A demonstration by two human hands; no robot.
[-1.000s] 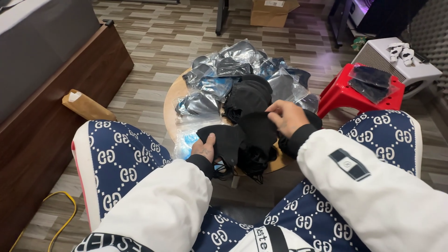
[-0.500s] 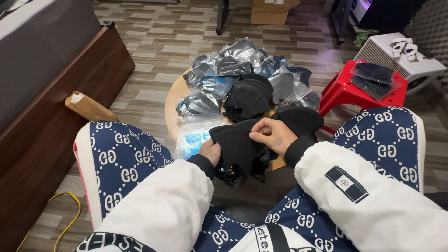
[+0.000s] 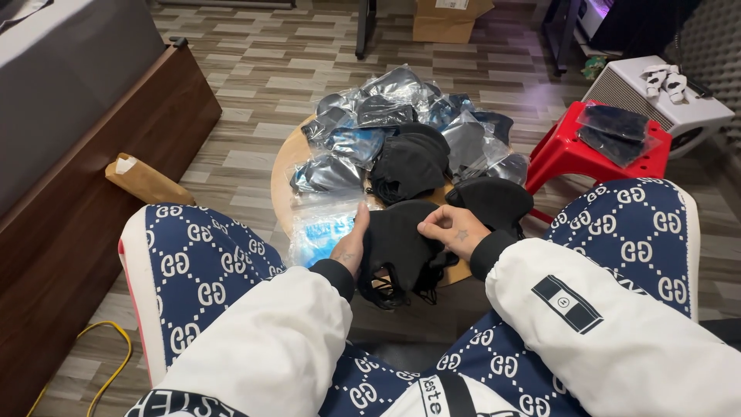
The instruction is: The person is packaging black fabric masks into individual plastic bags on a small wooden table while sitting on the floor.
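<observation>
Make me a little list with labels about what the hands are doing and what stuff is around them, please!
Left hand: left hand grips the left edge of a black cloth piece.
Right hand: right hand pinches the same cloth's right edge.
Table: small round wooden table between the knees.
On the table: pile of clear plastic bags, stack of black cloth pieces, blue packet.
To the right: red stool with bagged dark items on top.
To the left: brown paper bag on the floor.
</observation>
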